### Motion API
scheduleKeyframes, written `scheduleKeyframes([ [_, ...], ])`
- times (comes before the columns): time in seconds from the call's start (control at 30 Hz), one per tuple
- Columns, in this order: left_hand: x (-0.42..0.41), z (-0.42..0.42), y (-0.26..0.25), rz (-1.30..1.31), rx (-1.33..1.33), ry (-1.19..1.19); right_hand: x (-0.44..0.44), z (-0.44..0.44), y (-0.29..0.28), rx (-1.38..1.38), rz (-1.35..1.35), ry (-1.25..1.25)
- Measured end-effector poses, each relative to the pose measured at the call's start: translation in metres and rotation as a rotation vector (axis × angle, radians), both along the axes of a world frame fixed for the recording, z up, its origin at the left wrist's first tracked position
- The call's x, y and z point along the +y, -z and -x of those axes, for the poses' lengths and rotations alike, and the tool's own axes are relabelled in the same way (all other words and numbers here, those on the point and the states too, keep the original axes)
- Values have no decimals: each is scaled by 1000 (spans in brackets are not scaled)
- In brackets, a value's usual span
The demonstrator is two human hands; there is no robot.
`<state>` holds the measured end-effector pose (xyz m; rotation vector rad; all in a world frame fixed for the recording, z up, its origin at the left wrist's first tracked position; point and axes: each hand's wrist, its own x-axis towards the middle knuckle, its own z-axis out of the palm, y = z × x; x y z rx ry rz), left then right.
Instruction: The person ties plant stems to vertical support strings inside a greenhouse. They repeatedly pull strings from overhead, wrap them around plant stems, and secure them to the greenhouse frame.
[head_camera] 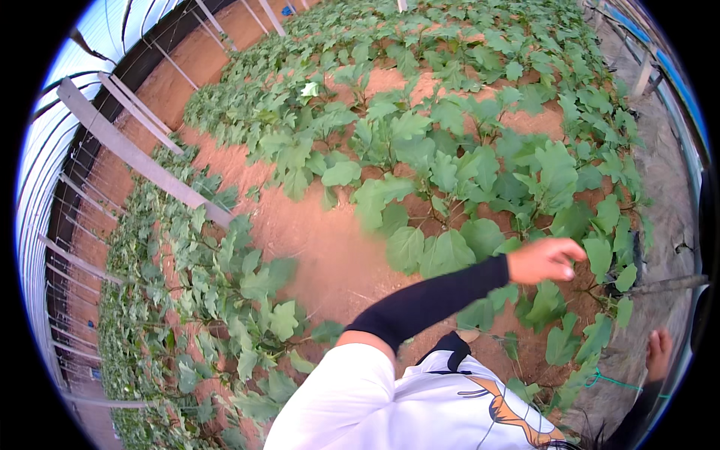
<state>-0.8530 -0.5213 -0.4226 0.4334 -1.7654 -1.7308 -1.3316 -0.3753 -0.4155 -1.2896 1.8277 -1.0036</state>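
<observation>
My left hand [545,261], below a black arm sleeve, reaches across to the right over eggplant leaves [444,253]. Its fingers are loosely bent and apart, and nothing shows in them. At the lower right rim is my right hand [658,354], also with a black sleeve, over the grey strip beside the bed. Only part of it shows, and whether it holds anything cannot be told. A thin green string [619,382] runs from the plants toward the right sleeve. Leafy eggplant plants [394,140] stand in reddish soil in front of me.
A bare soil path [315,242] runs between this bed and another row of plants [242,315] at left. A pale slanted post [146,157] rises at left, with more posts behind. A grey ground strip [664,225] and a blue-edged greenhouse side [683,90] border the right.
</observation>
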Motion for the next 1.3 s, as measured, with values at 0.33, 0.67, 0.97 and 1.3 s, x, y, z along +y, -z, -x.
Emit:
scheduleKeyframes([
  [0.33,5,133,-34,-481,-152,752,-42,-186,-75,470,308,-554],
  [0.67,42,201,-24,-453,-412,897,72,-91,-64,-293,-216,-168],
  [0.97,41,215,-7,-601,-387,892,174,-60,-45,-588,31,249],
  [1.3,21,211,53,-807,-367,571,221,-67,63,-372,85,1045],
])
